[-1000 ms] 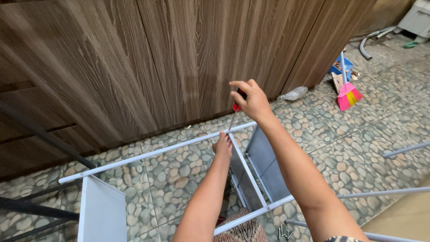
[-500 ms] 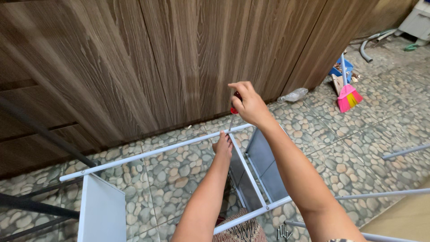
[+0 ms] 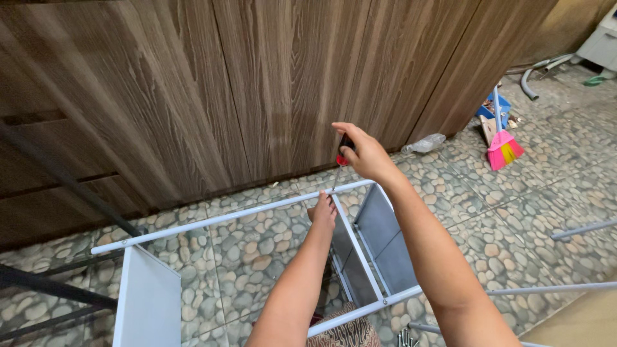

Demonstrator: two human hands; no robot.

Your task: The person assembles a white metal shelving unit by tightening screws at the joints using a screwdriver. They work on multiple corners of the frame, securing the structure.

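A white metal rack frame lies on its side on the pebble-pattern floor, with a white panel at its left end and a grey panel at its right. My right hand grips the red-and-black handle of a screwdriver, whose thin shaft points down at the frame's far tube. My left hand rests on a white cross bar just below the screwdriver tip, fingers wrapped on the bar.
Dark wood-grain cabinet doors rise right behind the frame. A pink broom, a clear plastic bottle and a grey hose lie at the right. Loose white tubes and several screws lie at the lower right. A black bar slants at left.
My right hand has twisted slightly on the screwdriver handle and stays in place. My left hand has kept its hold on the cross bar.
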